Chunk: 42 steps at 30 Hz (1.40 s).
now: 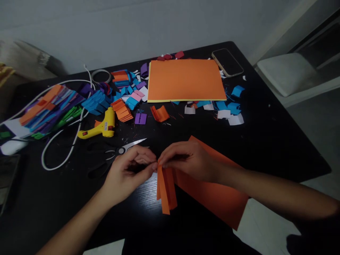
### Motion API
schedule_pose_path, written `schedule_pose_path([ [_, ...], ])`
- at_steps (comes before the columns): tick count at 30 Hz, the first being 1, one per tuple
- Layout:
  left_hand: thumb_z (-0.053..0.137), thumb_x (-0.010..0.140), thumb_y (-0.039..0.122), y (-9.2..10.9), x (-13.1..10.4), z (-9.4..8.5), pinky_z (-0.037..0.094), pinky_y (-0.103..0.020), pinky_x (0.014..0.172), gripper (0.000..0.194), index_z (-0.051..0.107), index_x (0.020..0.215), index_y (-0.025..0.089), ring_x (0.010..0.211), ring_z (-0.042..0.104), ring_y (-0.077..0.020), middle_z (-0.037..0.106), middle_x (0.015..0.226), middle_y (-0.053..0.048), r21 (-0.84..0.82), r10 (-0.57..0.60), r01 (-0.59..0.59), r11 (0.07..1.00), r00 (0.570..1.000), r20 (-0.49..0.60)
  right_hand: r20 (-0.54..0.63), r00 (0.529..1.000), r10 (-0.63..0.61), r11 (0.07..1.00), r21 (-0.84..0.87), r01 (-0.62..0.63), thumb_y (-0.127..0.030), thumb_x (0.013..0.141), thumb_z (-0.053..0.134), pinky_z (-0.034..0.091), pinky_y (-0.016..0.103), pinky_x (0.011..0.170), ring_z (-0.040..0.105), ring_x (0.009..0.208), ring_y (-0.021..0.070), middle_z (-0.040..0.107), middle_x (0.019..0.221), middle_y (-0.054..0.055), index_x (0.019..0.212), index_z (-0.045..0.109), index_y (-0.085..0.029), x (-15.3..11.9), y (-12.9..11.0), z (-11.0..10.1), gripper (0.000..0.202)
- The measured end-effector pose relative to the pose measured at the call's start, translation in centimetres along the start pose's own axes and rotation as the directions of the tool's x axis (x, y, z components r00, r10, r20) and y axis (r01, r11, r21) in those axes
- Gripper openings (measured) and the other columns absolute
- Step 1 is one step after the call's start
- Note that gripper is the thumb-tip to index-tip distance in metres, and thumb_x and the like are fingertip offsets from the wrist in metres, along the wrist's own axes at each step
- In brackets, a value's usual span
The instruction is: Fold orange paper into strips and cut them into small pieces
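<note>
Folded orange paper strips (166, 187) hang down between my two hands over the near part of the table. My left hand (130, 170) pinches their top edge between thumb and fingertips. Right beside it, my right hand (190, 159) is closed on the same top edge, its fingertips nearly meeting the left ones. A larger orange paper sheet (212, 191) lies under my right hand and forearm, reaching to the table's front edge. Scissors (122, 150) with black handles lie partly open, just behind my left hand, which covers part of them.
A yellow glue gun (102, 125) lies left of centre near a white cable (63, 164). An orange sheet stack (186, 79), a phone (227, 62) and a tape roll (101, 75) are at the back. Folded coloured paper pieces (50, 109) and scraps surround them.
</note>
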<state>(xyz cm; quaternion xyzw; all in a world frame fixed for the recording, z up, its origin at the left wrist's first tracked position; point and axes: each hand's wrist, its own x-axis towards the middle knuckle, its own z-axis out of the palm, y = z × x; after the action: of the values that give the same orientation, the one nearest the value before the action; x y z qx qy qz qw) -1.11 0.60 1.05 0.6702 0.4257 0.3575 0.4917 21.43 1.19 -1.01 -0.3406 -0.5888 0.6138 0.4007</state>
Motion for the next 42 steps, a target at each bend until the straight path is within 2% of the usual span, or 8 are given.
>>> schedule_pose_path([
  [9, 0.077, 0.087, 0.01, -0.1, -0.1, 0.1, 0.06, -0.014, 0.065, 0.014, 0.069, 0.096, 0.018, 0.07, 0.075, -0.0088, 0.077, 0.08, 0.001, -0.04, -0.029, 0.029, 0.999, 1.0, -0.001, -0.024, 0.998, 0.063, 0.998, 0.015, -0.062, -0.021, 0.086, 0.085, 0.062, 0.03, 0.086, 0.078, 0.09, 0.018, 0.083, 0.093, 0.002, 0.087, 0.084, -0.025, 0.0, -0.2, 0.1, 0.003],
  [14, 0.074, 0.09, 0.01, -0.3, -0.1, -0.1, 0.061, -0.015, 0.065, 0.015, 0.068, 0.101, 0.019, 0.07, 0.075, -0.0096, 0.076, 0.081, 0.001, 0.027, 0.031, -0.032, 0.999, 0.999, 0.034, -0.038, 0.989, 0.141, 0.99, 0.024, -0.14, -0.022, 0.086, 0.083, 0.062, 0.031, 0.087, 0.078, 0.09, 0.0186, 0.083, 0.093, 0.002, 0.089, 0.084, -0.023, 0.0, -0.6, 0.1, 0.003],
  [18, 0.073, 0.091, 0.01, -0.2, -0.3, -0.8, 0.064, -0.024, 0.076, 0.028, 0.068, 0.117, 0.02, 0.082, 0.076, -0.0145, 0.077, 0.094, -0.003, 0.229, 0.206, -0.221, 0.948, 0.975, 0.09, -0.033, 0.981, 0.19, 0.981, 0.048, -0.189, -0.024, 0.086, 0.083, 0.062, 0.031, 0.086, 0.077, 0.09, 0.0179, 0.082, 0.091, 0.002, 0.09, 0.082, -0.021, 0.1, -0.6, 0.1, 0.005],
  [21, 0.072, 0.09, 0.01, 0.0, -0.3, -1.3, 0.064, -0.031, 0.085, 0.04, 0.067, 0.128, 0.021, 0.099, 0.075, -0.0195, 0.074, 0.109, -0.008, 0.388, 0.373, -0.425, 0.818, 0.905, 0.205, -0.041, 0.977, 0.207, 0.974, 0.103, -0.202, -0.027, 0.085, 0.084, 0.062, 0.03, 0.085, 0.076, 0.087, 0.0164, 0.08, 0.091, 0.002, 0.092, 0.079, -0.02, 0.2, -0.5, 0.2, 0.011],
  [24, 0.07, 0.093, 0.014, -0.1, -0.3, -1.4, 0.063, -0.03, 0.08, 0.038, 0.068, 0.129, 0.024, 0.098, 0.074, -0.0198, 0.071, 0.112, -0.009, 0.484, 0.431, -0.514, 0.708, 0.858, 0.28, -0.048, 0.974, 0.22, 0.968, 0.131, -0.212, -0.032, 0.084, 0.087, 0.062, 0.031, 0.087, 0.076, 0.088, 0.0164, 0.08, 0.092, 0.002, 0.093, 0.077, -0.02, 0.2, -0.3, 0.3, 0.018],
  [28, 0.071, 0.096, 0.016, -0.3, -0.5, -1.1, 0.064, -0.029, 0.081, 0.029, 0.069, 0.124, 0.02, 0.094, 0.076, -0.0194, 0.074, 0.108, -0.009, 0.538, 0.448, -0.52, 0.664, 0.852, 0.272, -0.026, 0.973, 0.229, 0.964, 0.148, -0.222, -0.033, 0.084, 0.087, 0.062, 0.031, 0.087, 0.076, 0.088, 0.0165, 0.079, 0.092, 0.003, 0.093, 0.077, -0.019, 0.2, -0.2, 0.2, 0.019],
  [33, 0.068, 0.1, 0.019, 0.1, -0.5, -1.1, 0.064, -0.025, 0.086, 0.021, 0.065, 0.12, 0.017, 0.093, 0.079, -0.0183, 0.077, 0.105, -0.01, 0.498, 0.423, -0.487, 0.717, 0.873, 0.245, 0.011, 0.972, 0.236, 0.953, 0.196, -0.233, -0.025, 0.084, 0.084, 0.061, 0.028, 0.084, 0.075, 0.086, 0.0148, 0.08, 0.091, 0.002, 0.094, 0.079, -0.019, 0.1, -0.3, 0.2, 0.013],
  [42, 0.07, 0.099, 0.023, 0.1, -0.4, -1.3, 0.066, -0.024, 0.073, 0.015, 0.068, 0.113, 0.022, 0.08, 0.081, -0.0177, 0.082, 0.096, -0.004, 0.466, 0.396, -0.426, 0.775, 0.903, 0.167, -0.005, 0.966, 0.259, 0.948, 0.192, -0.253, -0.028, 0.083, 0.086, 0.063, 0.031, 0.086, 0.078, 0.09, 0.018, 0.082, 0.093, 0.003, 0.093, 0.082, -0.021, 0.0, -0.4, 0.3, 0.012],
])
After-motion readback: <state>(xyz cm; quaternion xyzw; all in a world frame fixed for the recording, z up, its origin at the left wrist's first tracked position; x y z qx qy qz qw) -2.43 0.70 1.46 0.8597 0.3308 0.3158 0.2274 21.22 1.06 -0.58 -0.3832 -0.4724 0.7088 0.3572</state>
